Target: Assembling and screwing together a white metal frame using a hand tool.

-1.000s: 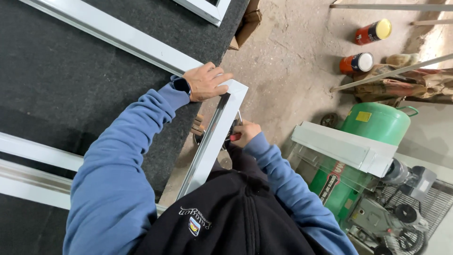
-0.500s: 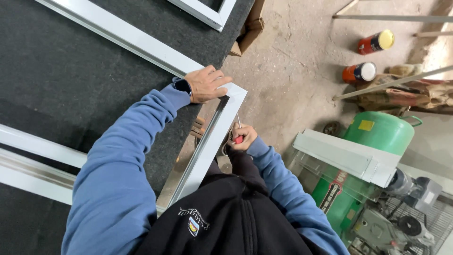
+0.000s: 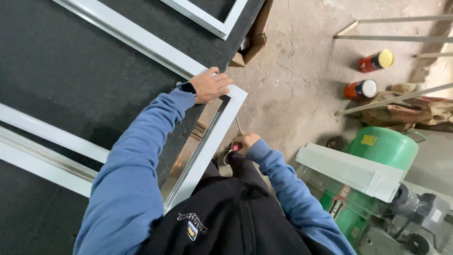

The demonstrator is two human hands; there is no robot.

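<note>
Frame: our left hand (image 3: 211, 86) presses the white aluminium frame (image 3: 207, 141) corner flat, fingers spread, on the desk (image 3: 71, 71) edge.
Tool: our right hand (image 3: 244, 141) wraps closed on a red-handled screwdriver (image 3: 237, 137), just right of the frame's long rail, shaft pointing along it.

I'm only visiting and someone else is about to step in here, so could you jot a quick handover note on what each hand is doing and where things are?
Left hand: flat on the corner of the white frame, pressing it onto the dark table.
Right hand: closed around a red-handled tool, apparently a screwdriver, its thin shaft pointing up at the frame's outer edge near the corner.
The frame's corner overhangs the table edge; its long side runs back towards the person.
Done: frame laid out and steadied, tool at the corner.
Left: I cannot tell whether the tip has engaged; check the corner joint before going on.
</note>
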